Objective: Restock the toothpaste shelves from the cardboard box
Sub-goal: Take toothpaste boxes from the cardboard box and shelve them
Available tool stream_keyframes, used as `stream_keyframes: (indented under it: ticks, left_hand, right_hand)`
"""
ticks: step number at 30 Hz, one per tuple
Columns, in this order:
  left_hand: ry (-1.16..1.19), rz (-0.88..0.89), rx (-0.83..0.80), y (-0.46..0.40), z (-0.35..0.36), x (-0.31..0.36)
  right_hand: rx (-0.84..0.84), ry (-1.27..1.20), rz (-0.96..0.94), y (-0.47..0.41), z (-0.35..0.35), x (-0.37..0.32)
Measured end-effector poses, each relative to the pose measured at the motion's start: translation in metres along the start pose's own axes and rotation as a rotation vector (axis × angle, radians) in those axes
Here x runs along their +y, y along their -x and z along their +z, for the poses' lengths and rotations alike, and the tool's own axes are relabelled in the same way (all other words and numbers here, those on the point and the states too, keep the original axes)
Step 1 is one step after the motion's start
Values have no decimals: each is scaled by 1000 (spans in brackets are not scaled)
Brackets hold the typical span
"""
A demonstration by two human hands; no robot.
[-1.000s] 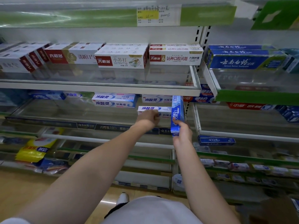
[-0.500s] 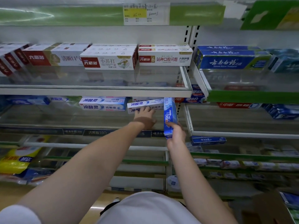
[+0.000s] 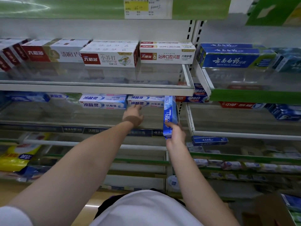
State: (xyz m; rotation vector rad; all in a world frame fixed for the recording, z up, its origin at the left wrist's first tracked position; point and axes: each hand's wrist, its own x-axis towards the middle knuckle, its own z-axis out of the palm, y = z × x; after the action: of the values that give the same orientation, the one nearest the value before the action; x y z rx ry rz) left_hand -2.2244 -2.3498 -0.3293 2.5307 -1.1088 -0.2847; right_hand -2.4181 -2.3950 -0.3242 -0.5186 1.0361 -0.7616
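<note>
Two bare hands reached into the second glass shelf (image 3: 97, 123) of a shop rack. The left hand (image 3: 133, 115) lay with its fingers extended, the fingertips touching the front face of a white toothpaste carton (image 3: 145, 103) that sat at the back of that shelf; it gripped nothing. That carton formed the lower of a stack of two, and a second stack of two like cartons (image 3: 103, 102) stood just beside it to the left, giving four white cartons with blue lettering in the middle of the shelf. The right hand (image 3: 175, 136) was curled round the lower end of one blue toothpaste carton (image 3: 170, 115), held upright on end, its top reaching the underside of the upper glass shelf (image 3: 97, 85) and its left edge just beside the touched stack. The blue carton was long and narrow, with white script running along its length and a pale wave pattern near the top. On the upper shelf stood red-and-white cartons (image 3: 110, 59) in several rows, with one stack of three (image 3: 167, 53) at the right end. The neighbouring bay to the right held dark blue cartons (image 3: 231, 60). One corner of a brown cardboard box (image 3: 267, 209) showed at the lower right, with a blue pack visible inside.
</note>
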Motion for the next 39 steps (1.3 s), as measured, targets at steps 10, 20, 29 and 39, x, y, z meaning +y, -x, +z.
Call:
stream_keyframes:
  ticks: [10,20,29,39]
  left_hand:
    - [682,-166,-67,26,-12,15]
    - [1393,-414,-231,59,-41,-17]
    - [1736,-626,-47,95,-77,-113]
    - [1776,-611,34,132,-131,-227]
  right_hand:
    - [-172,-46,141,22,14,10]
    - [-345,65,302,54,47,49]
    - [-90,-48,-19,95,120,110]
    - [-21,226,-211,143,189,207]
